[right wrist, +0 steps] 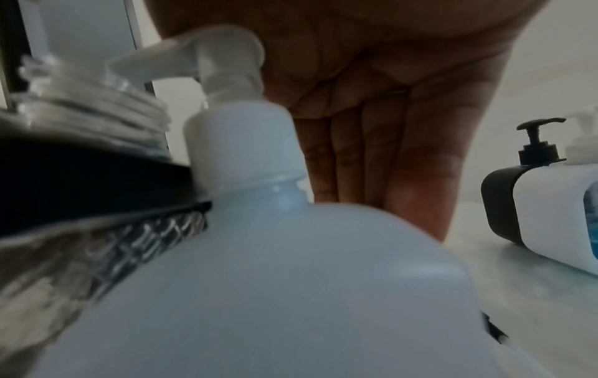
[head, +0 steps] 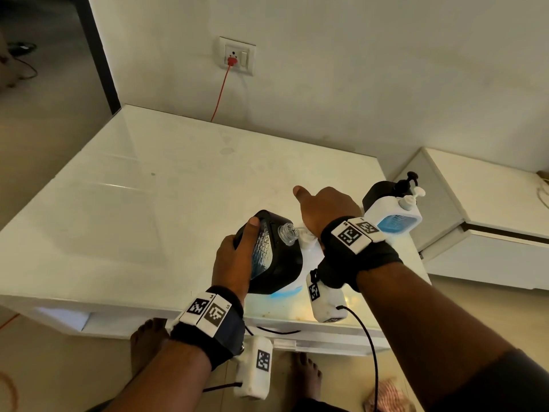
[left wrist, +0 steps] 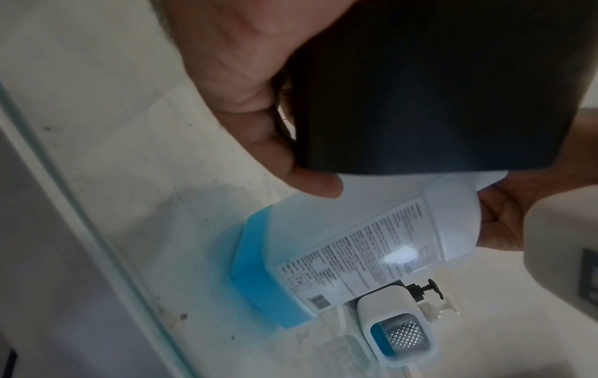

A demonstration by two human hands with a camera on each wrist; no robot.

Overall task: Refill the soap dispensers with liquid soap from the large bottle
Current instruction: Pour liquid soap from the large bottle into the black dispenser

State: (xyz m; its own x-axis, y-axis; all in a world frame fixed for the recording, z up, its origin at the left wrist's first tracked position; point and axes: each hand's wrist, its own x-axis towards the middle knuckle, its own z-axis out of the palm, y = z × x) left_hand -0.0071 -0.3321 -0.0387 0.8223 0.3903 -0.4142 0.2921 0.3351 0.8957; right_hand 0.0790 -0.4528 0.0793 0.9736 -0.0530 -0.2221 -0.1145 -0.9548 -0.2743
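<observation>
My left hand (head: 237, 257) grips a black soap dispenser (head: 267, 257), tilted, its clear threaded neck (head: 287, 233) uncapped. In the left wrist view my left hand (left wrist: 246, 84) wraps the dark dispenser body (left wrist: 436, 89). Beside it stands the large white bottle (left wrist: 356, 243) with blue soap at its bottom and a white pump (right wrist: 223, 58). My right hand (head: 323, 209) hovers over the bottle's top, thumb stretched out. The right wrist view shows the right hand (right wrist: 388, 102) with straight fingers behind the pump. Its fingers (left wrist: 505, 220) lie against the bottle's shoulder.
A white dispenser with a blue window (head: 392, 215) and a black one (head: 383, 191) behind it stand at the glossy table's (head: 148, 203) right edge. A low white cabinet (head: 490, 203) sits to the right. A red cord hangs from the wall socket (head: 234, 59).
</observation>
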